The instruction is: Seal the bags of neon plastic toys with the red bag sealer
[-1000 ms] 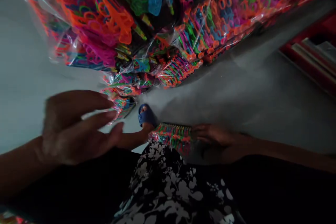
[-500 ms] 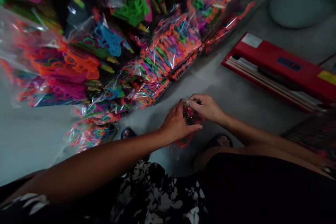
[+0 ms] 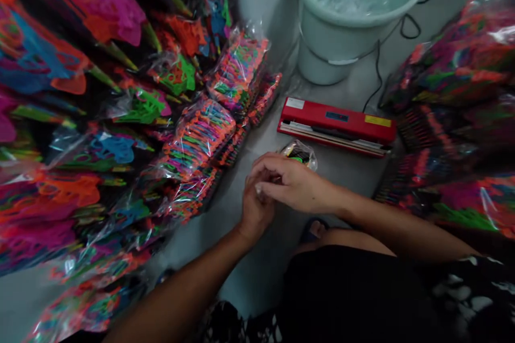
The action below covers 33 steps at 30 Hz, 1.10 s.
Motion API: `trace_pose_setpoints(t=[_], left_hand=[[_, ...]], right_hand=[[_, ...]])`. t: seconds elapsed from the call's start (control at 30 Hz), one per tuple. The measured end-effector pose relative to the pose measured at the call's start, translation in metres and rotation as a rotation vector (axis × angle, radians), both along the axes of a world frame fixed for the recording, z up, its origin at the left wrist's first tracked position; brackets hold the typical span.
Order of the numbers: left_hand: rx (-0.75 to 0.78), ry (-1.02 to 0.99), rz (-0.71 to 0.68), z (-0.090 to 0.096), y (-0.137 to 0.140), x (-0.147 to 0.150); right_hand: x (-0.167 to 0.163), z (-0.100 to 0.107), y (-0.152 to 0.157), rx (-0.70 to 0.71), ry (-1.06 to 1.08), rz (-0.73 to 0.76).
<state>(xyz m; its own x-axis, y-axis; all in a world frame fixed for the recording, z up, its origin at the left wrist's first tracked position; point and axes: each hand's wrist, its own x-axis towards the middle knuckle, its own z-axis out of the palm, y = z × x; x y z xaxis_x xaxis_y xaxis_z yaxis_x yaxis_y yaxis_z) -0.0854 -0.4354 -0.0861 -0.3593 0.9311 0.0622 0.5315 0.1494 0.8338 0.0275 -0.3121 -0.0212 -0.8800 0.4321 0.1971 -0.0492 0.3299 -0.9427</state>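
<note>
Landmark: red sealer (image 3: 337,127) on floor (image 3: 261,273).

Far left of sealer: heap of clear bags with bright plastic toys (image 3: 100,118), spilling right to stacked packs (image 3: 201,136) just short of sealer.

Left hand (image 3: 254,209) below sealer's left end, fingers curled under right hand (image 3: 295,185); both closed together on small clear packet (image 3: 300,153), lying just in front of sealer.

Behind sealer: pale bucket (image 3: 346,16), black cord (image 3: 378,64) trailing down.

Right of sealer: more bagged toys (image 3: 454,112), touching its right end.
</note>
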Motion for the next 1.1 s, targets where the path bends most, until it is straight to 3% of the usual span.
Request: trace_pose_setpoints(t=[0.1,0.2,0.33,0.43,0.57,0.77,0.97,1.1], left_hand=[[0.095,-0.126,0.050,0.006,0.010,-0.007],[0.035,-0.197,0.150,0.014,0.021,-0.013],[-0.043,-0.154,0.216,0.021,0.037,-0.025],[-0.110,-0.094,0.186,0.028,0.049,-0.039],[-0.218,-0.012,-0.002,0.048,0.062,-0.064],[-0.340,0.153,-0.432,0.078,0.081,-0.096],[-0.632,0.494,-0.352,0.095,0.100,-0.129],[-0.609,0.577,-0.421,0.097,0.102,-0.136]], right_hand=[[0.030,0.005,0.024,0.101,-0.003,0.024],[0.061,0.001,0.042,0.238,-0.001,0.022],[0.080,-0.024,0.039,0.529,-0.075,0.043],[0.078,-0.051,0.030,0.680,-0.201,0.026],[0.074,-0.073,0.034,0.717,-0.267,-0.079],[0.084,-0.064,0.058,0.712,-0.355,-0.084],[0.094,-0.060,0.071,0.699,-0.423,-0.028],[0.088,-0.058,0.073,0.706,-0.245,-0.136]])
